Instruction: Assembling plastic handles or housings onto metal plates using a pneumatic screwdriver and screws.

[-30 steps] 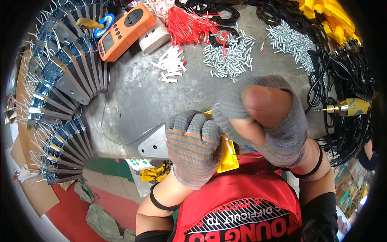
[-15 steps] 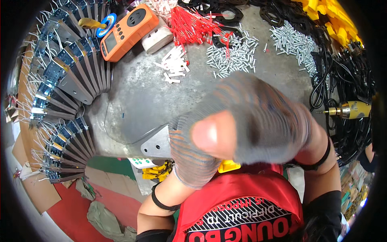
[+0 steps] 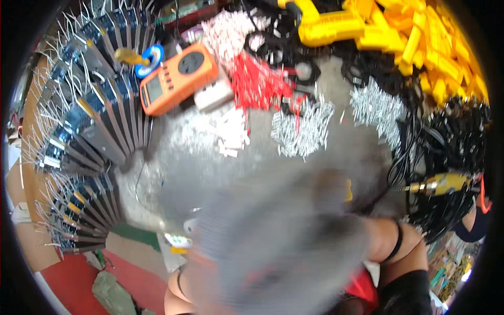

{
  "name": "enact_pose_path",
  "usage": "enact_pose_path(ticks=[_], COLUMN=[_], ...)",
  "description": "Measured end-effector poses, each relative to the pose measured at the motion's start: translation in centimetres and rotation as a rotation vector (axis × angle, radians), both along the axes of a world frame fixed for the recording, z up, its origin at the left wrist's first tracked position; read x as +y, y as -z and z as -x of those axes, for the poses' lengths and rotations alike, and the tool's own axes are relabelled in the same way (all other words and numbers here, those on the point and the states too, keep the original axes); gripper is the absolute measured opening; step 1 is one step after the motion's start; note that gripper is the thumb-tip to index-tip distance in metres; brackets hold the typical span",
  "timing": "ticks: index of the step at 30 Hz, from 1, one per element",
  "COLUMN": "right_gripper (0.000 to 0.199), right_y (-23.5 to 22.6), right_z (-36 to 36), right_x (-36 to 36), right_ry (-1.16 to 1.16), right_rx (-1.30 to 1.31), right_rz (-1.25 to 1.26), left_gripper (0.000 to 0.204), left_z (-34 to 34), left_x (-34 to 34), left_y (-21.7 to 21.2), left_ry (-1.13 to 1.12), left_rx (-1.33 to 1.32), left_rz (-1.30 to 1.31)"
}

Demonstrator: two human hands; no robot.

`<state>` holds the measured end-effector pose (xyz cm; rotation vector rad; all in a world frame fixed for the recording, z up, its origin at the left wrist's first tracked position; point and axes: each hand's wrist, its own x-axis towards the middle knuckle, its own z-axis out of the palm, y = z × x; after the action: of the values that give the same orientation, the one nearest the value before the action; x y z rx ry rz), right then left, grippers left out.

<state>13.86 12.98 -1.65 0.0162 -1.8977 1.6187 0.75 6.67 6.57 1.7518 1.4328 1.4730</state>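
Observation:
Both my hands are in striped grey knit gloves, badly smeared by motion, over the near middle of the metal worktable. Large and close to the camera, my left hand covers much of the lower middle. Behind it and to the right is my right hand, its forearm coming in from the lower right with a black band at the wrist. A small yellow piece shows beside the right hand; I cannot tell whether it is held. The holed end of a metal plate peeks out left of my left hand. Fingers are indistinct.
Metal housings with white wires curve along the left. An orange meter, red wired parts, white sleeves and screws lie toward the back. Yellow shells, black cables and a yellow screwdriver are right.
The whole scene has shifted down in view, showing more yellow shells at the back right. My hands have moved, and the left now looms larger, hiding most of the red apron.

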Motion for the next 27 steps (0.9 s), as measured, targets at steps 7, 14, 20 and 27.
enact_pose_path(ticks=[7, 14, 20, 27], right_gripper=[0.04, 0.027, 0.018, 0.016], right_y=[-0.1, -1.3, -2.7, -4.6], right_z=[3.1, 1.3, 2.8, 3.7], right_x=[-1.8, -1.6, -2.6, -5.0], right_ry=[1.275, 1.357, 1.415, 1.471], right_rx=[-0.079, -0.473, -0.809, -1.21], right_rz=[-1.49, -1.491, -1.505, -1.469], left_gripper=[0.067, 0.061, 0.055, 0.049], left_z=[-5.4, -5.2, -3.0, -0.8], left_x=[1.3, 3.3, 4.3, 4.9], left_y=[0.6, 0.6, 0.8, 0.9], left_ry=[-0.092, -0.08, -0.069, -0.05], left_rx=[0.482, 0.423, 0.362, 0.309], left_rz=[0.128, 0.208, 0.247, 0.303])
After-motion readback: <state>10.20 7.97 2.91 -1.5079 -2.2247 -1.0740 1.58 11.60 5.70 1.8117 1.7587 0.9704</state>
